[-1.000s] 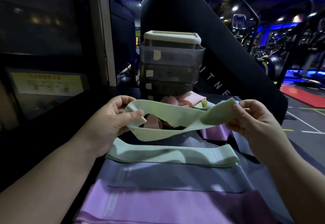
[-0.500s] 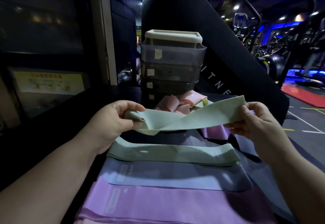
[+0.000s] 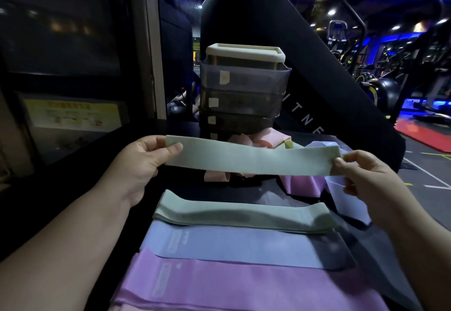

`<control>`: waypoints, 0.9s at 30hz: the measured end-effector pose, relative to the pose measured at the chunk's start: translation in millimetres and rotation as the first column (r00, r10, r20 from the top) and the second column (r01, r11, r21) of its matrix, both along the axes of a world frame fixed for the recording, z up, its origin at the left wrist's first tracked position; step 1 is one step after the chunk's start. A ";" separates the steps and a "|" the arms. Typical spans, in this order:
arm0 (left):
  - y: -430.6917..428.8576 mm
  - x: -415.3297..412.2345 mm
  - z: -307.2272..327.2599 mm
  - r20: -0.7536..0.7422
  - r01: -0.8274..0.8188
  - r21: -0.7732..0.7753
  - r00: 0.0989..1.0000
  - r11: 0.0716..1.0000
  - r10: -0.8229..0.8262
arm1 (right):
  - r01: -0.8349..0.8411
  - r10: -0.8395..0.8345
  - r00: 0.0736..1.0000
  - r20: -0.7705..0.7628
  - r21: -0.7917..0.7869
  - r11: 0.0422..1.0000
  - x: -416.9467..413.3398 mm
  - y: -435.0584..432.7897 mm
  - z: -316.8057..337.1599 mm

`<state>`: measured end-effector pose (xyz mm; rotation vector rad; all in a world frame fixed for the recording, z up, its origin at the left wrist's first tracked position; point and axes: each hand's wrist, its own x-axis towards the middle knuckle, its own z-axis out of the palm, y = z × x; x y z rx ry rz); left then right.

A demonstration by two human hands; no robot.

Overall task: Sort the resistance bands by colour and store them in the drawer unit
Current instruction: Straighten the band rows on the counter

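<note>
Since half a second ago you have drawn the green band (image 3: 251,158) flat and taut; before, it hung slack and folded. Your left hand (image 3: 136,162) pinches one end, thumb on top, and your right hand (image 3: 366,179) pinches the other. Below your grip a second green band (image 3: 244,215), a blue band (image 3: 231,245) and a purple band (image 3: 244,286) lie in rows on the dark surface (image 3: 244,186), its left edge lost in shadow. Beyond the grip stands the drawer unit (image 3: 244,91), pink bands (image 3: 275,137) at its foot. Right of your right hand the gym floor (image 3: 429,176) lies open.
</note>
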<state>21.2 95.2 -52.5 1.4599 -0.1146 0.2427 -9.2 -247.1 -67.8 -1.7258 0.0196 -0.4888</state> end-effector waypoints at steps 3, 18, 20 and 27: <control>0.6 -0.9 0.0 -0.032 -0.009 0.098 0.999 0.995 0.012 | 0.037 -0.037 0.999 -0.024 0.011 0.999 1.0 -3.6 -1.0; 16.9 0.6 -1.0 -0.178 0.173 0.215 0.975 0.961 -0.135 | -0.095 0.157 0.978 -0.135 0.383 0.919 -5.3 -6.9 10.8; 17.3 1.8 -1.0 -0.188 0.156 0.193 0.975 0.969 -0.120 | -0.084 0.125 0.984 -0.128 0.282 0.956 -5.0 -6.7 8.0; 21.2 3.2 2.2 -0.197 0.102 0.348 0.980 0.932 -0.034 | -0.064 0.058 0.992 -0.112 -0.059 0.996 -4.2 -4.2 4.2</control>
